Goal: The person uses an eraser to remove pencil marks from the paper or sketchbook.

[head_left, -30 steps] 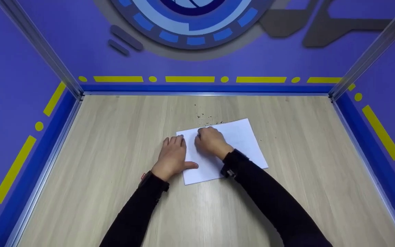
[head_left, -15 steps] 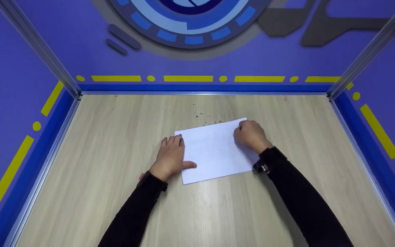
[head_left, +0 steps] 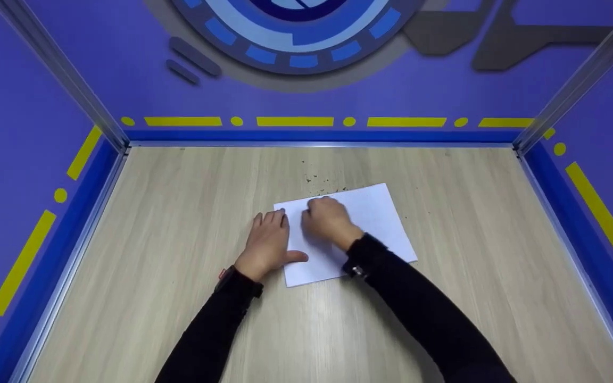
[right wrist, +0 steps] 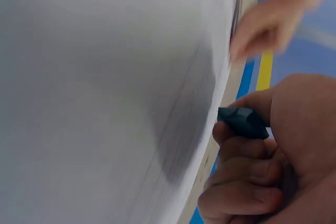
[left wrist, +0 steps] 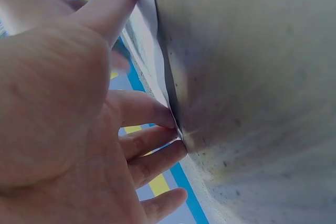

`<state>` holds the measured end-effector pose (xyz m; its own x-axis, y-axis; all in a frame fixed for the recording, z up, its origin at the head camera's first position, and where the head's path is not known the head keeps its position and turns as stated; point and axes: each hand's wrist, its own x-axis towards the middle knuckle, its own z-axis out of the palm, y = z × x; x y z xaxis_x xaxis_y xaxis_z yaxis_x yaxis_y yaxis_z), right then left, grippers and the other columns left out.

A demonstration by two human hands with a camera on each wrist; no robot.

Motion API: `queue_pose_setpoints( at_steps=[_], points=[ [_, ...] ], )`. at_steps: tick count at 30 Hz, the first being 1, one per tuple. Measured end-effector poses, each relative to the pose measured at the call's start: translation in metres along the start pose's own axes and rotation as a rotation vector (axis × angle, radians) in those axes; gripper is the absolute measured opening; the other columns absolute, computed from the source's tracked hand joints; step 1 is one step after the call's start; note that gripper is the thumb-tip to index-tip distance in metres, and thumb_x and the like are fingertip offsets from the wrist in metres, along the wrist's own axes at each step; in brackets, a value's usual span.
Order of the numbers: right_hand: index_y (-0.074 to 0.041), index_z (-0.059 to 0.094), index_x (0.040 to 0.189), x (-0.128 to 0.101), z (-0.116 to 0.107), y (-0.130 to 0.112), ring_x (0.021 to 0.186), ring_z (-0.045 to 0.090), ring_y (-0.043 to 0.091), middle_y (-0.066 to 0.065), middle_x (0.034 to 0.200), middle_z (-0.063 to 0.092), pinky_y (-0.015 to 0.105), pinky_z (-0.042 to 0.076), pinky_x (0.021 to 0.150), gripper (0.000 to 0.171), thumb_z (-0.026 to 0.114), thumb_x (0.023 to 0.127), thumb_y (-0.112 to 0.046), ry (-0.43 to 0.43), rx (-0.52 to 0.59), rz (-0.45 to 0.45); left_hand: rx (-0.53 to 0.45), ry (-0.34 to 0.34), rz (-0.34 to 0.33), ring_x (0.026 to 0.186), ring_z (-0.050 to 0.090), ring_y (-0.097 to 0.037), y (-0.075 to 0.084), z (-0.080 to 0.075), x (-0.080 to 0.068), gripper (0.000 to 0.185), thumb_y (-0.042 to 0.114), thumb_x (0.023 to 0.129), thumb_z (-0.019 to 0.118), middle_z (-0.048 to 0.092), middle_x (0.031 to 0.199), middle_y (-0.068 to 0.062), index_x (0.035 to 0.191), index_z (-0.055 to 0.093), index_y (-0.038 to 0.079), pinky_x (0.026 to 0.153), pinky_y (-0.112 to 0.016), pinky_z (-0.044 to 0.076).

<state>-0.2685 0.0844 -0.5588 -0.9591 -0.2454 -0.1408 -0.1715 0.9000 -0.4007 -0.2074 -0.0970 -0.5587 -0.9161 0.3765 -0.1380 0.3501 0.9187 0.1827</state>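
A white sheet of paper (head_left: 381, 223) lies at a slant on the table, with faint grey lines on it in the right wrist view. My left hand (head_left: 266, 242) rests at its left edge, fingers extended and thumb spread over the paper. In the left wrist view the fingertips (left wrist: 176, 153) touch down along the paper's edge. My right hand (head_left: 330, 221) is over the upper left part of the sheet, fingers curled. Between its thumb and index finger it pinches a small dark teal eraser (right wrist: 244, 121) with angled faces, partly hidden in the grip.
Dark crumbs (head_left: 309, 180) are scattered on the wooden table (head_left: 189, 213) just beyond the paper's far edge. Blue-purple panels (head_left: 306, 101) with yellow markings enclose the table at the back and on both sides, joined by metal corner posts (head_left: 578, 80).
My right hand swept right to the sheet's upper right corner, then back left to about where it began, pinching the eraser. My left hand has stayed at the left edge.
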Motion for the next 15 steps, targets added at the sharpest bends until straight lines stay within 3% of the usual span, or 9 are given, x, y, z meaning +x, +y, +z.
queue_pose_setpoints(
  at_steps=[5,9,15],
  points=[
    [-0.009,0.069,0.079,0.011,0.019,-0.005,0.094,0.074,0.039,0.019,0.097,0.079,0.055,0.062,0.085,0.031,0.062,0.104,-0.026,0.033,-0.018,-0.049,0.001,-0.001,0.007,0.159,0.042,-0.042,0.005,0.003,0.000,0.119,0.074,0.087,0.081,0.046,0.169,-0.026,0.161,0.046,-0.012,0.135,-0.064,0.028],
    [-0.011,0.059,0.073,0.009,0.006,0.003,0.091,0.071,0.038,0.019,0.094,0.077,0.055,0.060,0.084,0.033,0.064,0.104,-0.022,0.034,0.025,-0.029,0.021,0.002,-0.003,0.158,0.043,-0.042,0.005,0.001,0.000,0.121,0.075,0.087,0.080,0.047,0.169,-0.027,0.161,0.044,-0.013,0.135,-0.064,0.028],
    [-0.009,0.065,0.080,0.004,-0.017,0.054,0.097,0.073,0.040,0.021,0.101,0.078,0.055,0.061,0.090,0.028,0.060,0.105,-0.020,0.064,0.113,0.054,0.051,-0.020,-0.021,0.160,0.042,-0.042,0.001,0.000,0.001,0.125,0.078,0.086,0.078,0.044,0.171,-0.026,0.164,0.041,-0.012,0.136,-0.063,0.026]
  ],
)
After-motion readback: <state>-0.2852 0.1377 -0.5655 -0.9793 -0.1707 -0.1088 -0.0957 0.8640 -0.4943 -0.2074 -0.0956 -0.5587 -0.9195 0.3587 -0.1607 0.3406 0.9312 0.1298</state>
